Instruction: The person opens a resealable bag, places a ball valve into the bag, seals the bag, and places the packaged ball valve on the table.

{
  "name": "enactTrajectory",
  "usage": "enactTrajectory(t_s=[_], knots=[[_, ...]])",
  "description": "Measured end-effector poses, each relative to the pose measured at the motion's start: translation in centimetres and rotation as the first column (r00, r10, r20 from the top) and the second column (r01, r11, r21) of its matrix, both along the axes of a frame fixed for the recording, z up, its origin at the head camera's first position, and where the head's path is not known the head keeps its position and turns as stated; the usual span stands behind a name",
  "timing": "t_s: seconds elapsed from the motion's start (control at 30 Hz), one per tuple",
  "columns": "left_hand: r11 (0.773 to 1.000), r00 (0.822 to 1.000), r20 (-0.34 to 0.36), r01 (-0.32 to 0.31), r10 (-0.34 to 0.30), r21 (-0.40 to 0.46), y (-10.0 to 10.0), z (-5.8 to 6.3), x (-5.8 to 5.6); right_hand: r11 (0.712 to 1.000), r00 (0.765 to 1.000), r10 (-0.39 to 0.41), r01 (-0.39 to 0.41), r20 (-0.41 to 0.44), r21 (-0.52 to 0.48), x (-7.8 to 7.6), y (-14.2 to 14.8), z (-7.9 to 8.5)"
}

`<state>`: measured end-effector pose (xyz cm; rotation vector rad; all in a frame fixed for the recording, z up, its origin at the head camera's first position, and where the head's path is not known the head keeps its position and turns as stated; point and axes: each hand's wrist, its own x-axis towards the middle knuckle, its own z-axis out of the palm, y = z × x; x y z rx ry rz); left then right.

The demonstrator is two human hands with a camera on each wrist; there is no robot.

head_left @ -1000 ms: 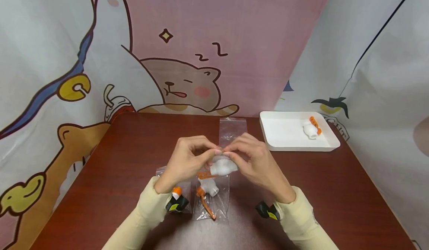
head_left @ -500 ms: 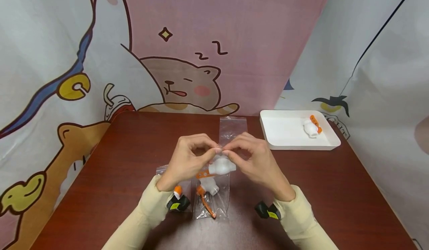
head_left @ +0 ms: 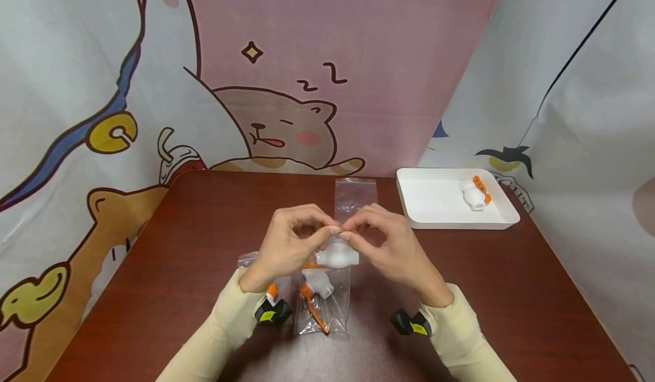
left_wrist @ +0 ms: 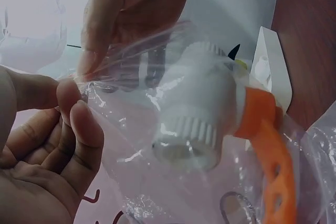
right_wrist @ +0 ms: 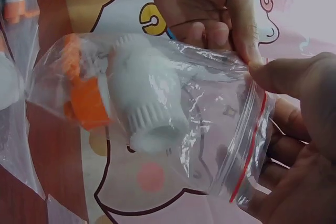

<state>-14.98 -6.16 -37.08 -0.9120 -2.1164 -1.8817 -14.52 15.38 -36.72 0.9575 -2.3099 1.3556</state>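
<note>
A clear zip-lock bag (right_wrist: 210,124) with a red seal line hangs between my two hands above the table. Inside it is a white plastic ball valve (left_wrist: 197,98) with an orange lever handle (left_wrist: 270,166). My left hand (head_left: 291,240) pinches the bag's top edge between thumb and fingers. Right beside it, my right hand (head_left: 386,245) pinches the same edge, the fingertips of both almost meeting. Whether the seal is parted there cannot be told. The valve hangs below my fingers, apart from them.
Under my hands lies another bagged white and orange valve (head_left: 318,285), with one more bag (head_left: 281,308) partly behind the left wrist. A flat clear bag (head_left: 356,194) lies farther back. The white tray (head_left: 430,200) at back right holds an unbagged valve (head_left: 473,195).
Both hands keep pinching the bag's edge with only tiny finger shifts. The bagged valve has swung slightly to the left.
</note>
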Motion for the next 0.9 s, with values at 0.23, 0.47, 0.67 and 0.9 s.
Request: enactTrajectory(t_s=[0.23,0.47,0.67,0.9], knots=[[1.000,1.000,0.003,0.017,-0.017,-0.021,-0.10,0.04,0.16,1.000,0.998,-0.004,0.005,-0.066,0.016,0.11,-0.15,0.21],[0.991,0.999,-0.030,-0.027,0.023,-0.131,-0.37,0.57,0.20,0.999,0.993,0.018,-0.014,-0.118,0.041,0.06,-0.10,0.29],[0.992,0.998,-0.041,-0.056,0.052,-0.115,-0.30,0.60,0.12,0.998,0.989,-0.014,0.024,-0.145,0.063,0.08,0.01,0.11],[0.994,0.995,-0.059,-0.083,0.079,-0.065,0.07,0.29,0.17,0.998,0.970,-0.007,0.021,-0.243,0.055,-0.09,-0.14,0.03]])
